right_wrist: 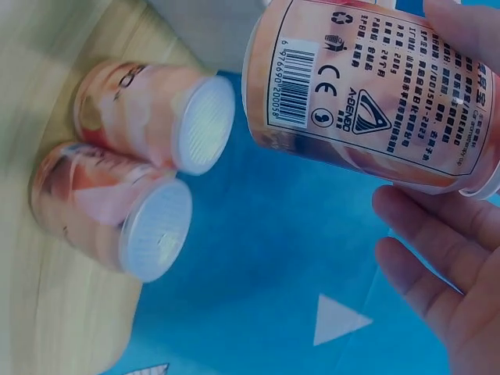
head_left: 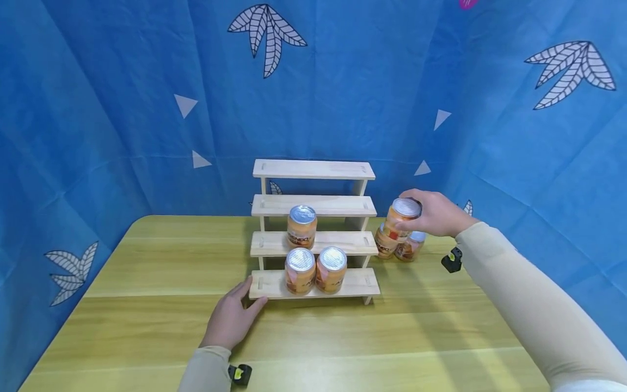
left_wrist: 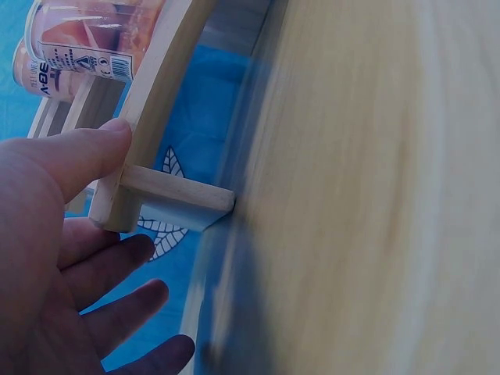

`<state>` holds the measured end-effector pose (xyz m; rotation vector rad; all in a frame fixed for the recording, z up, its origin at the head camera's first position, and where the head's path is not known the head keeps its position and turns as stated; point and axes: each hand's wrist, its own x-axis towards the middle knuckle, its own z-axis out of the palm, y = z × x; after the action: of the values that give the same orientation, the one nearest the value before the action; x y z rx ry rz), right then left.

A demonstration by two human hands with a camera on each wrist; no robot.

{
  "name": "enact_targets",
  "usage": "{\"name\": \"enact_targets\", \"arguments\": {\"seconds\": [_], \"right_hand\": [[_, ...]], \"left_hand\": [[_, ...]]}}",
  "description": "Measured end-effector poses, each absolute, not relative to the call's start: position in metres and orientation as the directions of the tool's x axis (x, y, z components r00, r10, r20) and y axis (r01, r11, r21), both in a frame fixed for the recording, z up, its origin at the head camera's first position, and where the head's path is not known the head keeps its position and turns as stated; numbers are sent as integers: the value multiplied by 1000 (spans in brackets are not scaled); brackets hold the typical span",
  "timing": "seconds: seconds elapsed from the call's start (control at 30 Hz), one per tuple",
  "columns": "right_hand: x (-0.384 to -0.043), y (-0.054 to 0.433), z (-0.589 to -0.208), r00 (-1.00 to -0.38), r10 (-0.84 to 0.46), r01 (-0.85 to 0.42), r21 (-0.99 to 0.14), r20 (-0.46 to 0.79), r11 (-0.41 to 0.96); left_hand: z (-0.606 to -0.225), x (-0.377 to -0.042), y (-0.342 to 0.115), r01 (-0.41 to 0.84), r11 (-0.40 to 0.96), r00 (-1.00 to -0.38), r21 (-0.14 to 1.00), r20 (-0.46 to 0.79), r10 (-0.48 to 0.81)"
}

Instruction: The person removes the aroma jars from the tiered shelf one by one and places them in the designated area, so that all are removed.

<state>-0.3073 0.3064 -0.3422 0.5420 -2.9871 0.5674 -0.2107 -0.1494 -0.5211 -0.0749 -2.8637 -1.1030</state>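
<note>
My right hand [head_left: 436, 213] holds an orange can [head_left: 403, 213] with a silvery lid, thumb on one side and fingers on the other. In the right wrist view its barcode label [right_wrist: 367, 94] shows. Two similar cans, one [right_wrist: 156, 113] beside another [right_wrist: 109, 207], stand on the table just below the held one. My left hand [head_left: 232, 316] grips the left end of the lowest step of a four-step wooden display rack [head_left: 274, 286], thumb on top and forefinger beneath; its other fingers are spread. Two cans, one [head_left: 300, 271] beside another [head_left: 331, 270], stand on that step.
A third can [head_left: 301, 227] stands on the rack's second step from the bottom. The rack is on a wood-grain table [head_left: 161, 305]. Blue cloth [head_left: 313, 109] with leaf prints hangs behind and at both sides.
</note>
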Motion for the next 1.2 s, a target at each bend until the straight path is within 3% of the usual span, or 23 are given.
{"name": "enact_targets", "arguments": {"seconds": [1.2], "right_hand": [[-312,368,-360,-988,-134,-152,-358,74,921]], "left_hand": [[-521,-213,-152,107,736,-993,669,115,39]]}}
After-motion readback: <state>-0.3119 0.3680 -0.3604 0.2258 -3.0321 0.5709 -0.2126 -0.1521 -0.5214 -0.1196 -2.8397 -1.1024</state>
